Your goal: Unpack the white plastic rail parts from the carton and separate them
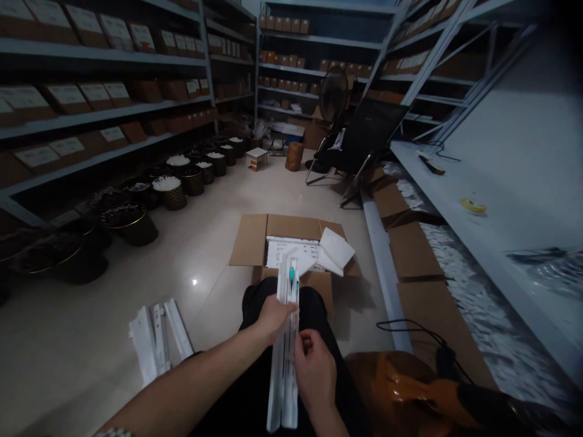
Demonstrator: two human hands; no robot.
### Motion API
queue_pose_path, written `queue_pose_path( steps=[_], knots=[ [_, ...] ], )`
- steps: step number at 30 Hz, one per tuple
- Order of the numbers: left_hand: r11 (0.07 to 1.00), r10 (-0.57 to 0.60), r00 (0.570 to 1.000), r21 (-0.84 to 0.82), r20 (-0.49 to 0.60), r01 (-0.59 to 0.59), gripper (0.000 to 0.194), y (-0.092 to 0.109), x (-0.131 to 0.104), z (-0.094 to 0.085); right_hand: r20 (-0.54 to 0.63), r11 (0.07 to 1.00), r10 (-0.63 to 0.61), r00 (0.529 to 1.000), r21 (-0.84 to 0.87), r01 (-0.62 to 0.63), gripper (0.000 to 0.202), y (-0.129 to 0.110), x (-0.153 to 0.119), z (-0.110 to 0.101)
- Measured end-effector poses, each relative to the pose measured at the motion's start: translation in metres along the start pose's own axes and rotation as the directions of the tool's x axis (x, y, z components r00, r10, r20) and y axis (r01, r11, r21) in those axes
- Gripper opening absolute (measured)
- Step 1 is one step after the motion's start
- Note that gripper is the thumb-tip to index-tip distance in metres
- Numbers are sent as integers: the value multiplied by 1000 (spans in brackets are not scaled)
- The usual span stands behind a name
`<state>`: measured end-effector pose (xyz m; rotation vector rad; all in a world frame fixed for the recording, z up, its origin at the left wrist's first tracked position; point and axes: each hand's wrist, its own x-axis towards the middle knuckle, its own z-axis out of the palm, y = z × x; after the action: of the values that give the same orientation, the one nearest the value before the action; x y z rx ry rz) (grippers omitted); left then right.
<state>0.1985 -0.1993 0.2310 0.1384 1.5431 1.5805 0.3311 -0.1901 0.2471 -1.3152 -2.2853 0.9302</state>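
Note:
A pair of long white drawer slides (289, 370) stands lengthwise over my lap, side by side, with a teal piece (292, 274) near the far end. My left hand (274, 317) is closed around them from the left, its thumb lying across the top. Lower down, my right hand (316, 370) is curled, thumb and fingertips pinched at the right edge of the slides; its other fingers are partly hidden. Just beyond the slides sits an open cardboard box (294, 226) holding white printed packs, and white foam sheets (337, 247) lean over its right side.
More white slides (157, 340) lie on the floor at left. Black baskets (130, 224) line the left shelves, which carry boxes. On the right are a white table (514, 182), cartons of small bags (437, 243) and an orange-and-black power tool (419, 388). A black chair (364, 136) stands farther back.

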Motion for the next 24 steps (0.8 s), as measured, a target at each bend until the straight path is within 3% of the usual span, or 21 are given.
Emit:
queue_pose_path(
  steps=[5, 10, 13, 24],
  knots=[
    [999, -35, 999, 3, -19, 35, 22, -1, 3, -1, 6, 961, 90, 996, 261, -88, 28, 17, -2, -9],
    [998, -60, 998, -12, -18, 60, 25, -2, 5, -1, 255, 851, 99, 962, 479, -215, 40, 30, -4, -12],
    [997, -72, 997, -16, -17, 72, 25, -1, 4, -2, 337, 848, 52, 940, 483, -220, 49, 32, -8, -10],
    [995, -93, 995, -42, -18, 93, 25, 1, 3, -2, 295, 915, 35, 955, 376, -150, 47, 25, -15, -9]
  ],
)
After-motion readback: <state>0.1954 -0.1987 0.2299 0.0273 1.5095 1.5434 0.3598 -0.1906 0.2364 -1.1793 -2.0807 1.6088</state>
